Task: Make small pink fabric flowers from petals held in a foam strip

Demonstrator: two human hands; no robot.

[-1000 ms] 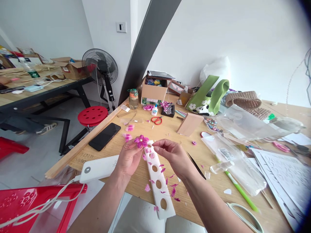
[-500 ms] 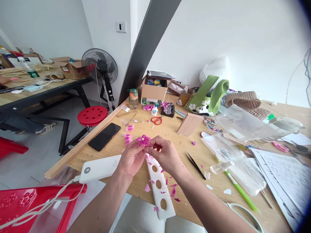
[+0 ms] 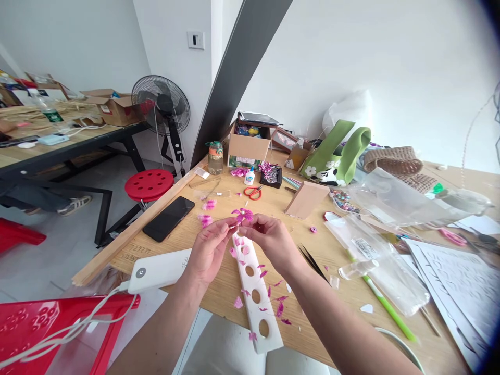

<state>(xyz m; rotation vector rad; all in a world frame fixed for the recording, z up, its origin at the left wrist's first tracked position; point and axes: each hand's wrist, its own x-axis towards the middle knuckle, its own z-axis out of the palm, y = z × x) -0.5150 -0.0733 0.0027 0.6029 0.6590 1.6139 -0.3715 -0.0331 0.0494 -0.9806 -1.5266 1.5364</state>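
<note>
Both my hands hold a small pink paper flower point(image 3: 242, 214) above the wooden table point(image 3: 273, 208). My left hand point(image 3: 210, 249) pinches it from the left with fingertips; my right hand point(image 3: 269, 241) pinches it from the right. Under the hands lies a white strip with round holes point(image 3: 255, 299), with several pink petal scraps point(image 3: 278, 308) scattered on and beside it. Two more pink flower pieces point(image 3: 206, 212) lie just left of the hands. Black tweezers point(image 3: 311, 259) rest on the table to the right of my right wrist.
A black phone point(image 3: 169, 218) and a white power bank point(image 3: 158, 270) with a cable lie at left. Red scissors point(image 3: 253, 192), a glue bottle point(image 3: 249, 178), cardboard box point(image 3: 248, 143), a green pen point(image 3: 386, 307), plastic bags point(image 3: 375, 250) and white paper sheets point(image 3: 461, 281) crowd the table. Red stool point(image 3: 149, 185) and fan point(image 3: 161, 107) stand beyond.
My right hand has come in from the right to join the left on the flower, and both hands have lifted it slightly up and to the right.
</note>
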